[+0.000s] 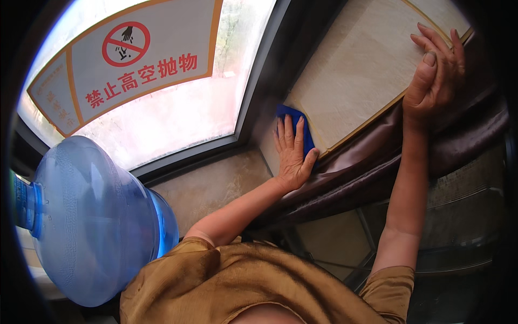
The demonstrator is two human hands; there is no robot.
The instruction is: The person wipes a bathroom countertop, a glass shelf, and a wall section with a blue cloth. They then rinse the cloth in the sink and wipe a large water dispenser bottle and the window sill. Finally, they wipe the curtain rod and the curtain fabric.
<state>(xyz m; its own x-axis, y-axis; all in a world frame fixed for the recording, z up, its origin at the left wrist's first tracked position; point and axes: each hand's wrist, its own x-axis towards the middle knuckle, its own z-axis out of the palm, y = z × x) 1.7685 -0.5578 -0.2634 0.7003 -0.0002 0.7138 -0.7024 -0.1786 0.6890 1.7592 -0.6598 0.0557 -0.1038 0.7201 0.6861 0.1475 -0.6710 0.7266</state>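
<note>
My left hand (292, 156) lies spread, palm down, over a blue cloth (308, 135), pressing it to the tiled wall beside the window corner. The cloth shows around the fingers and is not gripped between them. My right hand (439, 77) is raised at the upper right, fingers apart and slightly bent, at the gold-coloured edge trim (370, 123) of the tiled wall (356, 65), next to a dark satin curtain (364, 141). No object shows in it; its palm side is partly hidden.
A large blue water bottle (97, 218) stands close at the left. A dark-framed window (190, 117) bears a sign (141, 60) with a prohibition symbol. Below it runs a stone sill (210, 190). A dark glass-like surface (457, 243) is at the lower right.
</note>
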